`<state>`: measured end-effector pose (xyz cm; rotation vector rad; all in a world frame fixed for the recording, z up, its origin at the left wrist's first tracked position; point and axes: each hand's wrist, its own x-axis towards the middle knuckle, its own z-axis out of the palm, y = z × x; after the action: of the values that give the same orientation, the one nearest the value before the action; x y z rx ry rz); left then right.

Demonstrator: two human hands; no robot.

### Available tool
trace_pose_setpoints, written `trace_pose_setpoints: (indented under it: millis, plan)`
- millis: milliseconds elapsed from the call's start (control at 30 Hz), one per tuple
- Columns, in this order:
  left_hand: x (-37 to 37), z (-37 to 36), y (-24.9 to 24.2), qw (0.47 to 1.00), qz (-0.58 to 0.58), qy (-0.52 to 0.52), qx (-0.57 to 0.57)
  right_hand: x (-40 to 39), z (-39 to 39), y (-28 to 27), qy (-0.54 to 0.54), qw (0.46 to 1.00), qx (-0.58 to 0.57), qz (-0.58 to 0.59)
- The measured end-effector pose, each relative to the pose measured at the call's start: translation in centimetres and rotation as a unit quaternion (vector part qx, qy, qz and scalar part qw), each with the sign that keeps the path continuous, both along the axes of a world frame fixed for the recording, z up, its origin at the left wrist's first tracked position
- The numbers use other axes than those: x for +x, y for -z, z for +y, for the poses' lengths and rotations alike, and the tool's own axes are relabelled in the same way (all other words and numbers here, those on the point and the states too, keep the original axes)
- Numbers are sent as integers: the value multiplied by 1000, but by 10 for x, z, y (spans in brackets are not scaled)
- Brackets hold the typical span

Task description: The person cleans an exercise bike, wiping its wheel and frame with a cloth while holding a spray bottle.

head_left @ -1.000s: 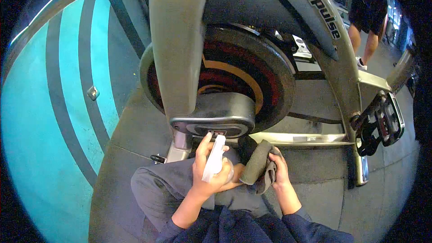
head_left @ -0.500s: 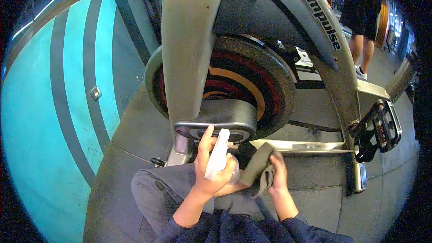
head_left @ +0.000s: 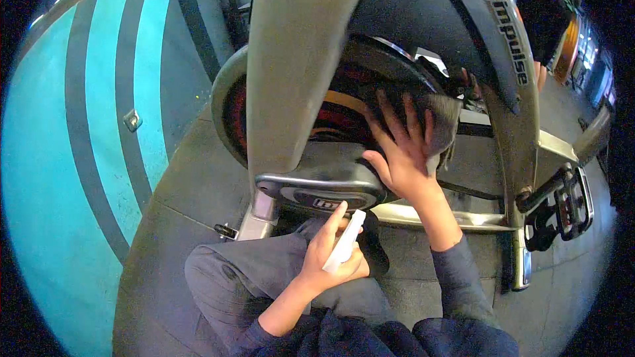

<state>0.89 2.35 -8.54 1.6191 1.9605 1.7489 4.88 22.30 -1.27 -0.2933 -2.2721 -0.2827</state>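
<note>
My left hand is wrapped round a spray bottle with a white head, held low over my lap. Up against the round flywheel of an exercise bike lies my right hand, its fingers spread. A dark grey cloth is under and beside those fingers, pressed to the right part of the wheel. Just below and left of that hand is the black crank cover.
The bike's grey frame rises in front, with a pedal at the right. A turquoise striped wall stands at the left. Another person is at the upper right, partly cut off.
My right hand has moved up and forward with the cloth, from above my lap onto the flywheel. My left hand and the bottle have shifted slightly right and down.
</note>
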Motion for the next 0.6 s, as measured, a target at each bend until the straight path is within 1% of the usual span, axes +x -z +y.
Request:
trace_pose_setpoints:
  millis: [100,167,200,267,300,333,367,400,467,500,600]
  plan:
    - [-5,1,4,1000,-20,8,-8,-7,0,0,19,1000,7,-19]
    - [-6,2,6,999,-30,14,-15,-14,5,-6,17,997,71,-3]
    - [-6,2,6,999,-40,16,-14,-21,10,-10,19,997,69,-5]
    - [-7,2,3,999,-49,20,-12,-38,20,-23,-67,988,136,-42]
    - [-6,2,1,998,-56,8,-22,-45,19,-30,-158,982,105,-19]
    - [-7,0,0,997,-64,-4,-32,-55,20,-31,-158,982,105,-19]
    - [-8,0,1,998,-54,-20,-40,-65,21,-28,-230,972,49,18]
    - [-9,1,3,997,-55,-22,-41,-67,15,-32,-258,965,-24,33]
    - [-11,3,6,997,-70,-16,-24,-71,3,-39,-319,930,-166,78]
    - [-10,5,4,997,-65,-15,-26,-64,-2,-44,-318,914,-245,50]
    - [-3,6,9,998,-60,1,-16,-44,4,-41,-248,959,-118,65]
